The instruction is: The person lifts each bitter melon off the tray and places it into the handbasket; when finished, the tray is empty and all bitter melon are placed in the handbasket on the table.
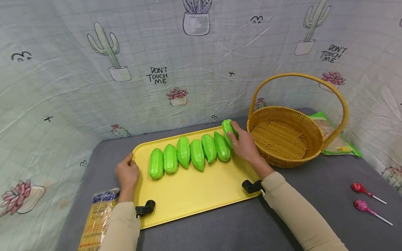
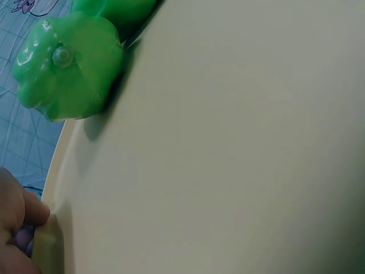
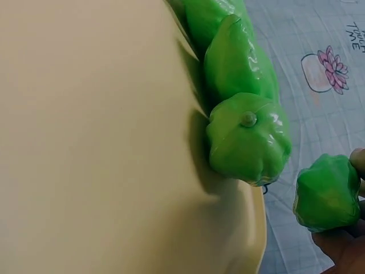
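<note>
My right hand (image 1: 245, 143) grips a glossy green ridged gourd (image 1: 226, 128) at the far right corner of the yellow tray (image 1: 194, 198). In the right wrist view the held gourd (image 3: 326, 193) is off the tray, just beyond its rim, with fingers and thumb around it. My left hand (image 1: 127, 172) holds the tray's left rim; the left wrist view shows the thumb (image 2: 35, 210) on that rim. Several more green gourds (image 1: 183, 150) lie side by side in a row along the tray's far half, their tips pointing different ways.
Right of the tray stands a wicker basket (image 1: 279, 134) with a tall handle, bare inside. A green-edged packet (image 1: 340, 148) lies behind it. Two lollipops (image 1: 361, 205) are at the right of the grey table (image 1: 220, 230). A spaghetti pack (image 1: 98, 221) lies beside my left forearm.
</note>
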Available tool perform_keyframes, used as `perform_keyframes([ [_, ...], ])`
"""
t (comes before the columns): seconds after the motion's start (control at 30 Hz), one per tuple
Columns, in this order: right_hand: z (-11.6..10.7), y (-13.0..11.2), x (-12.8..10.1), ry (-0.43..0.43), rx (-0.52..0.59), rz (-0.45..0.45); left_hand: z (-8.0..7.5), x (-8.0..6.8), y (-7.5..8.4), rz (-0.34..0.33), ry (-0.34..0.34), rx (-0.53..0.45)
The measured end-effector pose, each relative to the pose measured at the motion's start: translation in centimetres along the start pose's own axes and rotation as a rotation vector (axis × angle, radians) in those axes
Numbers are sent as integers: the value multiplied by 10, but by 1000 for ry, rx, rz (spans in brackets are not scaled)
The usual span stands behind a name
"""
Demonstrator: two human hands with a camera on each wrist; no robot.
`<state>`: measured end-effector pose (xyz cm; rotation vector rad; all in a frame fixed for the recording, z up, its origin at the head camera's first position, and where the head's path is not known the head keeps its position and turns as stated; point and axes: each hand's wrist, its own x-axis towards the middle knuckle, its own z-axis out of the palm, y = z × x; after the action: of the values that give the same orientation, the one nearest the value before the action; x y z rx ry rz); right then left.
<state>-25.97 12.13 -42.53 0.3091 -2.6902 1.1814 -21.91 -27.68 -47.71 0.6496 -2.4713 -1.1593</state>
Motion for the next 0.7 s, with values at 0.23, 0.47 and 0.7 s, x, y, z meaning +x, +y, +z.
perform_keyframes([
  [0.23, -10, -4, -5, -7, 61, -8, 1, -1, 0, 13, 24, 13],
  [0.47, -22, -7, -9, -2, 108, -2, 2, -2, 1, 12, 22, 21],
  [0.7, -37, 0, -14, 10, 210, -31, 3, -3, 0, 14, 20, 20],
])
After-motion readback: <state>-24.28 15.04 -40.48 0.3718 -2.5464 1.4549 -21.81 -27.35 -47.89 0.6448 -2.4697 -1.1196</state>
